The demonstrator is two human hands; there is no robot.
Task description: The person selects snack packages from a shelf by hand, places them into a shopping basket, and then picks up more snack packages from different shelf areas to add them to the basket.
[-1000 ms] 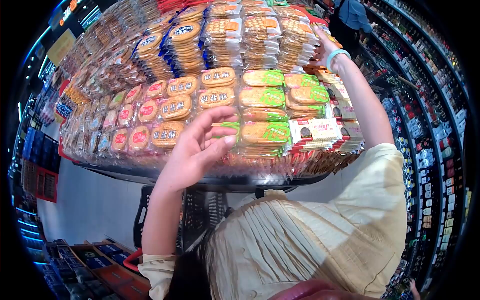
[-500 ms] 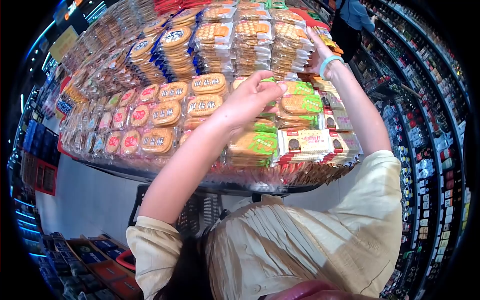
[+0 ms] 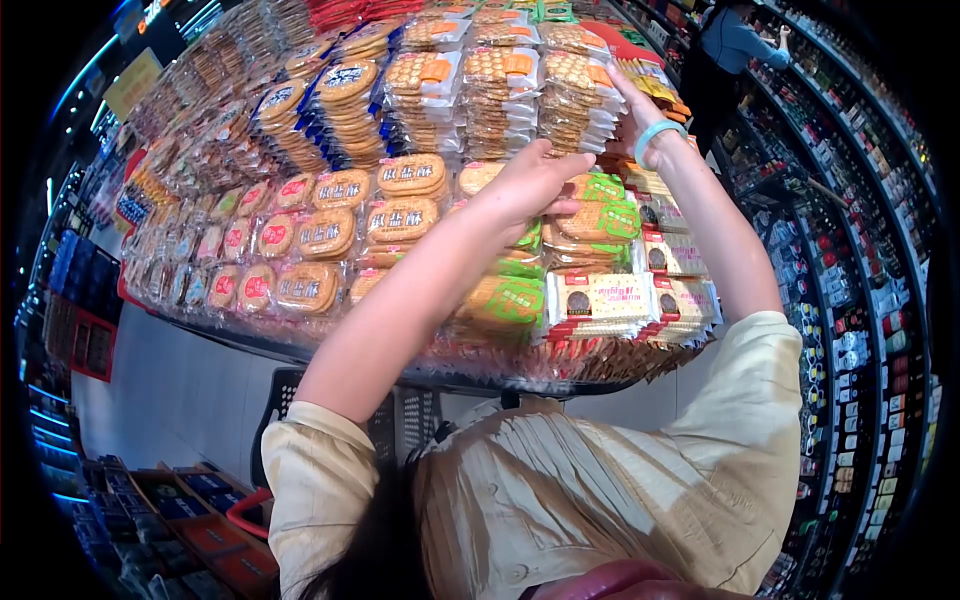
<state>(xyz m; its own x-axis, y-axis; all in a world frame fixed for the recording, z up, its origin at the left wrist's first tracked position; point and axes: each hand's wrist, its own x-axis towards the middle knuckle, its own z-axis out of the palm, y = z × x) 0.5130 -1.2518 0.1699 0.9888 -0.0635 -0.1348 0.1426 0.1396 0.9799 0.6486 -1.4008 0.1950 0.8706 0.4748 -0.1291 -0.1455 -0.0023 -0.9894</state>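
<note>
My left hand point(image 3: 535, 182) reaches over the front rows, fingers apart, right beside a stack of oval biscuits in clear wrappers with green labels point(image 3: 605, 220). Part of that row is hidden beneath the hand and forearm. Farther back, my right hand point(image 3: 632, 112), with a pale blue band at the wrist, has its fingers stretched along the right side of a tall stack of crackers with orange labels point(image 3: 578, 95). White biscuit packs with pink print point(image 3: 600, 303) lie in front of both hands.
Oval biscuits with dark lettering point(image 3: 405, 218) and round ones with red labels point(image 3: 277, 235) fill the left. Blue-edged cracker packs point(image 3: 347, 90) stand behind. Bottle-lined shelves point(image 3: 850, 300) run along the right, where a person in a blue top point(image 3: 735, 45) stands.
My left hand has shifted slightly right and its fingers have spread. My right hand stays at the cracker stack, a little lower. The person at the shelves has moved to the right.
</note>
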